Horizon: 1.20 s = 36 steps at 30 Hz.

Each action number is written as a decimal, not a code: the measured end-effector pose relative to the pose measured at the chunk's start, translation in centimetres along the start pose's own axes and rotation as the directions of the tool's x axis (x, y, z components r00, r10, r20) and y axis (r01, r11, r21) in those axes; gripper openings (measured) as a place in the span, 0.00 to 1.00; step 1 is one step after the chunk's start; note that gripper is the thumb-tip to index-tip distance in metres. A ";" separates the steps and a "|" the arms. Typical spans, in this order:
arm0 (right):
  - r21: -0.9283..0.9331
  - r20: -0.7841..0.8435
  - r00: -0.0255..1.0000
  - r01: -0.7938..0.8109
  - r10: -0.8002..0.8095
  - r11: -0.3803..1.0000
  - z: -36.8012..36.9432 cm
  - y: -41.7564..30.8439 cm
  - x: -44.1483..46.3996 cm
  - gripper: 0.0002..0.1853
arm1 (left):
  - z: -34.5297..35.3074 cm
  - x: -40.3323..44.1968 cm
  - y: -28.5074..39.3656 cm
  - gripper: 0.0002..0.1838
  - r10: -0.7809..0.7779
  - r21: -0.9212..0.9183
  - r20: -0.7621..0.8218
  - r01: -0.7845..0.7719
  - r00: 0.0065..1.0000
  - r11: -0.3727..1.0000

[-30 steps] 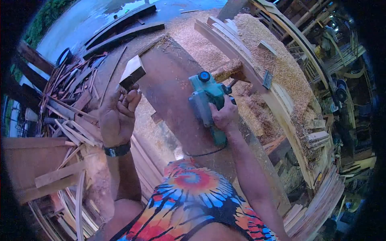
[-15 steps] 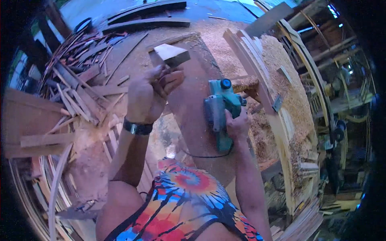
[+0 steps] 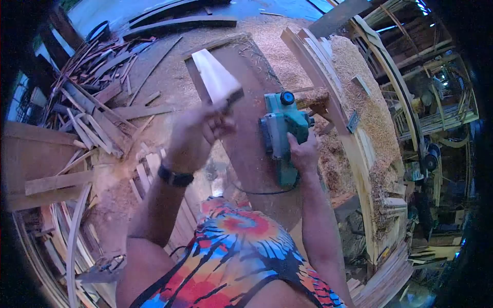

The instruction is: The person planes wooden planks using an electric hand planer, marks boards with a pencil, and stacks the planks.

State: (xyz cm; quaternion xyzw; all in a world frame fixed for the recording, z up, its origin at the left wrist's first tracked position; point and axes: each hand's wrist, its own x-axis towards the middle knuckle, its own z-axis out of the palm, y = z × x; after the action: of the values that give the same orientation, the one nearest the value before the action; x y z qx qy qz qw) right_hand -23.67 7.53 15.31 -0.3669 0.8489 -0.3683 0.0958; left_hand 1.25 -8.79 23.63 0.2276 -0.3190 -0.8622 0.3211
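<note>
My left hand (image 3: 197,131), with a dark band on the wrist, is blurred and grips the near end of a short wooden block (image 3: 214,77). The block's pale face is turned up, and it is held above the brown bench board (image 3: 246,154). To the right, my right hand (image 3: 304,150) is closed round the handle of a green power planer (image 3: 282,128). The planer rests on the board, its black cord (image 3: 262,193) curving off its near end.
Long planks (image 3: 328,82) run along the right over heaps of wood shavings (image 3: 354,66). Scrap wood (image 3: 97,123) lies piled at the left. Dark beams (image 3: 179,24) lie beyond the board. A leaning wooden panel (image 3: 38,154) stands at the far left.
The view has swung, shifting the scene to the right. My left hand has turned the block so its pale long face shows. My right hand stays on the planer.
</note>
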 end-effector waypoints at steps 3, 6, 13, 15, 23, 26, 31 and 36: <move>0.028 0.028 1.000 -0.004 0.003 1.000 0.2 0.6 0.0 0.27 | -1.2 -1.8 -6.3 0.25 -0.087 0.260 -0.122 0.117 0.989 0.958; 0.156 0.095 0.995 -0.007 -0.008 0.988 0.0 1.1 0.3 0.26 | -5.9 -1.9 -13.4 0.29 -0.016 0.506 -0.214 0.124 0.977 0.854; 0.423 0.380 0.925 -0.186 0.012 0.887 -0.7 2.3 0.7 0.24 | -10.3 0.5 -19.2 0.36 0.304 0.971 -0.181 0.121 0.936 0.205; 0.449 0.449 0.894 -0.236 0.011 0.862 -1.0 2.6 0.8 0.23 | -9.9 0.9 -20.2 0.39 0.426 0.979 -0.181 0.124 0.886 0.160; 0.438 0.464 0.884 -0.283 0.055 0.853 -1.0 2.6 0.7 0.22 | -13.3 -0.4 -20.3 0.50 0.396 0.983 -0.101 0.030 0.913 0.180; 0.359 0.446 0.893 -0.242 0.062 0.902 -1.2 0.7 0.0 0.22 | -13.4 -4.9 -17.4 0.44 0.210 0.942 -0.231 0.164 0.950 0.294; 0.283 0.537 0.832 -0.336 0.142 0.898 -5.2 -2.5 -8.2 0.22 | -22.2 -11.9 -21.4 0.32 0.008 0.777 -0.530 0.482 0.848 0.405; 0.330 0.574 0.819 -0.259 0.025 0.908 -4.1 -3.3 -12.9 0.24 | -22.5 -15.7 -22.7 0.30 -0.091 0.833 -0.513 0.520 0.854 0.190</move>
State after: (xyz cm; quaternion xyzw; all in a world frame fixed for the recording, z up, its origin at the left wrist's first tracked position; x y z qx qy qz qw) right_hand -14.39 17.24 19.10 -0.3655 0.7175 -0.3994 0.4382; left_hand 16.31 6.49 -4.83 0.5829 -0.6558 -0.4795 -0.0152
